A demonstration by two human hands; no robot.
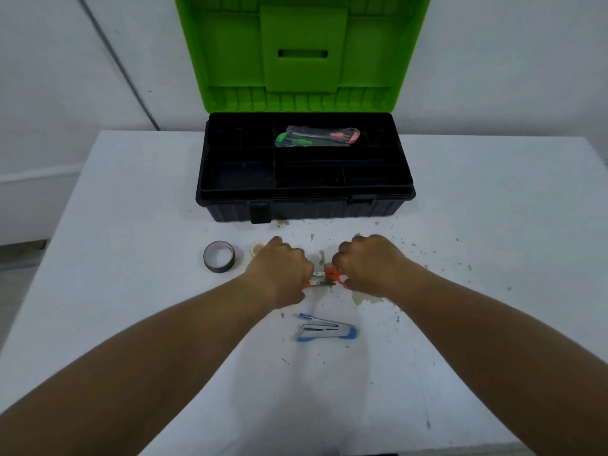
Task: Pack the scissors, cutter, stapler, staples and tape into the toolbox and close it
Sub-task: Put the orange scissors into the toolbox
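The black toolbox (306, 210) stands open at the back of the table, its green lid (230, 60) upright. A packet of green and orange cutters (317, 137) lies in the tray's upper right compartment. My left hand (279, 271) and my right hand (368, 264) both grip an orange-handled tool with metal parts (324, 278), likely the scissors, on the table in front of the box. A blue and silver stapler (327, 330) lies nearer to me. A black tape roll (219, 256) sits left of my left hand, with a whitish roll (255, 250) partly hidden behind that hand.
The white table (131, 225) is stained and chipped around my hands. A pale wall rises behind the box, and the table's left edge drops to the floor.
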